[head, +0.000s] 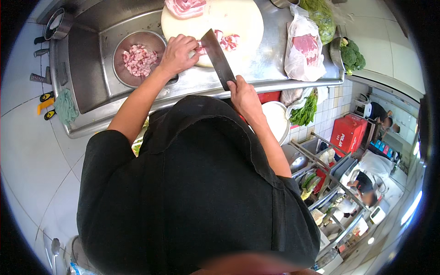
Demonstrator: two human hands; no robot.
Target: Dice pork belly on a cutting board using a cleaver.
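Observation:
A Chinese cleaver (218,56) is gripped by its handle in my right hand (244,96). Its blade slants across the near part of a round cutting board (240,17). My left hand (179,53) presses with bent fingers on a strip of raw meat (200,50) just left of the blade; much of the strip is hidden under the fingers. Cut pieces of pink and white meat (229,42) lie right of the blade. A slab of raw pork belly (185,8) rests at the board's far left. Diced meat (140,60) fills the bottom of a steel bowl (118,70) to the left.
The bowl stands in a steel sink basin (87,65). Right of the board lies raw meat in a plastic bag (305,51), near bagged greens (319,20) and broccoli (352,56). A green cloth (66,106) hangs over the sink's left rim. Co-workers (380,111) are far right.

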